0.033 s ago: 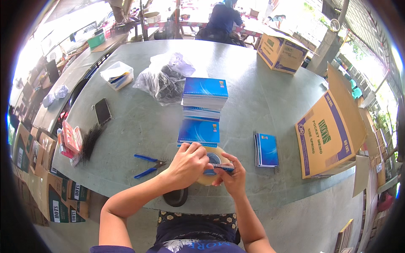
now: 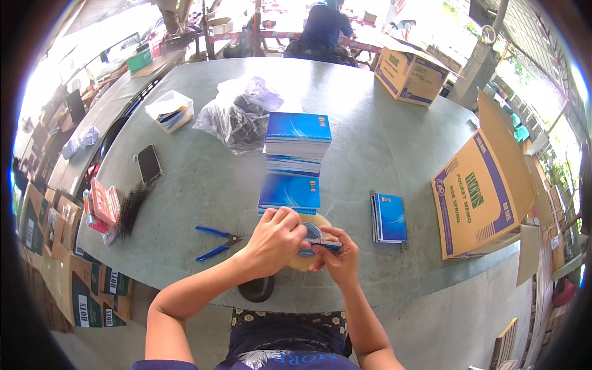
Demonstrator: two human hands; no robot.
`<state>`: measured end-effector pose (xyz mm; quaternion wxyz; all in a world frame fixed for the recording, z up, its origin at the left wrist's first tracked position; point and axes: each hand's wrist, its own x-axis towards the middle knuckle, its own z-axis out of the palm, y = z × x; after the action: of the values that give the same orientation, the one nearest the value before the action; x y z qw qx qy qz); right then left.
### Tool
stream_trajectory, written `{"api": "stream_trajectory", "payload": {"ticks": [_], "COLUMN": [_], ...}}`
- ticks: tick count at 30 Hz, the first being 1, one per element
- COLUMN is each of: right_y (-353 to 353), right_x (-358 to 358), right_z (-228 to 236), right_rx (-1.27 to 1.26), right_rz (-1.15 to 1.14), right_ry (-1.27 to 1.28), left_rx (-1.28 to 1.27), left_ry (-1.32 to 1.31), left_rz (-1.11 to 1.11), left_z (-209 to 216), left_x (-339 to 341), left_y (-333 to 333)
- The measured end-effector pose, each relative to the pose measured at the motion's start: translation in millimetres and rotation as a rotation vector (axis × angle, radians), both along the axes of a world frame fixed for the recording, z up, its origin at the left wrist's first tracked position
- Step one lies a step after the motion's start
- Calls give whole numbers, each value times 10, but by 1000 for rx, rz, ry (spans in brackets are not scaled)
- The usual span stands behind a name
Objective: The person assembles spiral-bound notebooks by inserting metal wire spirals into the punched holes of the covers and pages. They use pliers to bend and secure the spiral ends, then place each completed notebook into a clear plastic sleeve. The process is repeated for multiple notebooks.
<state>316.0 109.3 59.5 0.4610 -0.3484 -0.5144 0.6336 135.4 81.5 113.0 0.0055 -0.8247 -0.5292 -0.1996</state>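
In front of me I hold a small pocket notebook up on its edge, its bound edge upward. My right hand grips its right end between thumb and fingers. My left hand is closed at its left end, fingertips pinched on the bound edge; what is under them is hidden. Below the notebook lies a wide roll of tape, partly covered by my hands. Blue-covered notebooks are piled just beyond, in a nearer stack and a taller one. Blue-handled pliers lie open left of my left hand.
A few spiral-bound notebooks lie to the right, near an open carton. Another carton stands far right. A plastic bag, white bin, phone and black wire spirals are leftward. Someone sits beyond the table.
The fingers of my right hand have shifted slightly on the notebook. The view has moved a touch; the other things stay where they were.
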Motion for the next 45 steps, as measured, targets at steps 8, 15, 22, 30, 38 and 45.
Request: {"api": "stream_trajectory", "payload": {"ticks": [8, 15, 22, 30, 38, 45], "right_y": [5, 119, 97, 67, 110, 101], "right_x": [-58, 80, 37, 39, 87, 109], "right_z": [111, -69, -105, -122, -199, -165], "right_rx": [44, -59, -48, -37, -8, -27], "right_rz": [-20, 81, 99, 87, 53, 93], "right_ry": [161, -27, 55, 112, 124, 52], "left_rx": [85, 21, 73, 24, -19, -30], "left_ry": [-24, 18, -31, -98, -30, 31], "left_rz": [-24, -15, 17, 37, 23, 6], "left_z": [-21, 37, 38, 67, 49, 35], "left_x": [58, 56, 136, 143, 147, 168], "left_y": [19, 19, 66, 63, 139, 146]}}
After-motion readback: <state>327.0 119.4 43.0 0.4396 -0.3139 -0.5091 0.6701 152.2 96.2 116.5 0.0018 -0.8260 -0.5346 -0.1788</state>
